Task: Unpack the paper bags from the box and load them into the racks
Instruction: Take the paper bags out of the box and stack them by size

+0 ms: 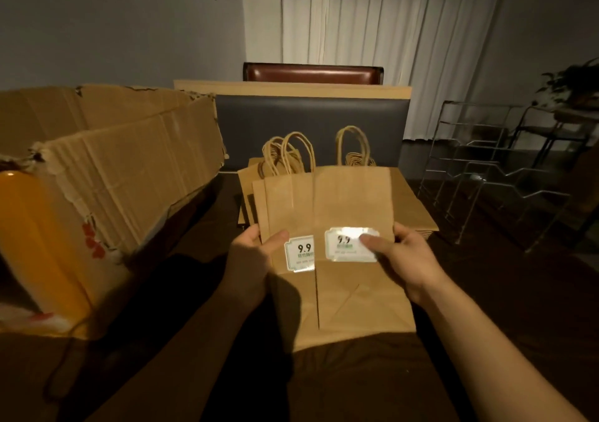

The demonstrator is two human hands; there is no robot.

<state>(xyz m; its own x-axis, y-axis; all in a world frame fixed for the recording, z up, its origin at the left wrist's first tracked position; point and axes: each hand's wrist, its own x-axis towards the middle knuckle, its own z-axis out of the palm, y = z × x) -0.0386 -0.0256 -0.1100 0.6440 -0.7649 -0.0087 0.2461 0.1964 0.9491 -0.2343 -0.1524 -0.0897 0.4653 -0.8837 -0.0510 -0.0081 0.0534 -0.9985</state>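
Between the two hands, low in the middle of the view, flat brown paper bags are fanned apart. The left hand pinches the left-side bag with its thumb on the front near a white price sticker; the right hand pinches the front bag, thumb pressed on a second sticker — a grip on each side that probably serves to slide one bag off the rest. Both bags lie handles away from the person, bottoms toward the body, so the folded bases face the wearer. Just beyond the grip, more bags lie stacked on the dark worktop, their twisted paper handles sticking up past the held bags. Left of the left hand stands the large, torn cardboard box, open at the top; whether bags remain inside cannot be seen. Right of and beyond the right hand stand the wire racks, which look empty — so loading appears not yet begun. Farther back are a leather chair back and pale curtains.
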